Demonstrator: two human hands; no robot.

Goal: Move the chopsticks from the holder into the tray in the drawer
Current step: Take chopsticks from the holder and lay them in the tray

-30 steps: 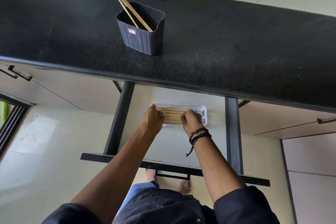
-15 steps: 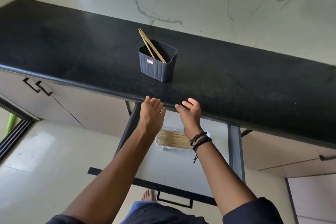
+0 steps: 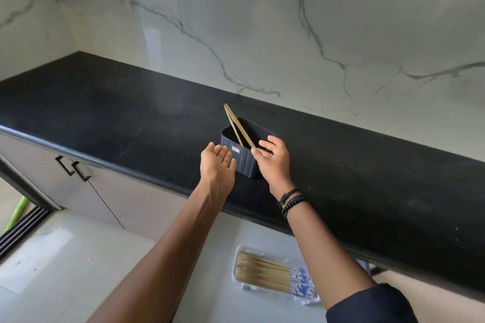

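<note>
A black, finely speckled counter (image 3: pixel 105 102) meets a white marble wall (image 3: pixel 262 34) veined in grey. The ribbed holder (image 3: pixel 246 165) is dark slate with a small red-and-white label (image 3: pixel 235 150); its chopsticks (image 3: pixel 237 126) are pale tan. In the white tray (image 3: pixel 233 270), a tan bundle (image 3: pixel 262 273) ends in blue-and-white patterned tips. Black bracelets (image 3: pixel 291 200) show beside a navy sleeve (image 3: pixel 372 304). Black handles (image 3: pixel 74 168) mark grey cabinets (image 3: pixel 126 191).

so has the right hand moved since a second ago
Yes. The right hand has gone up from the tray, past the counter edge, and is now at the holder.
</note>
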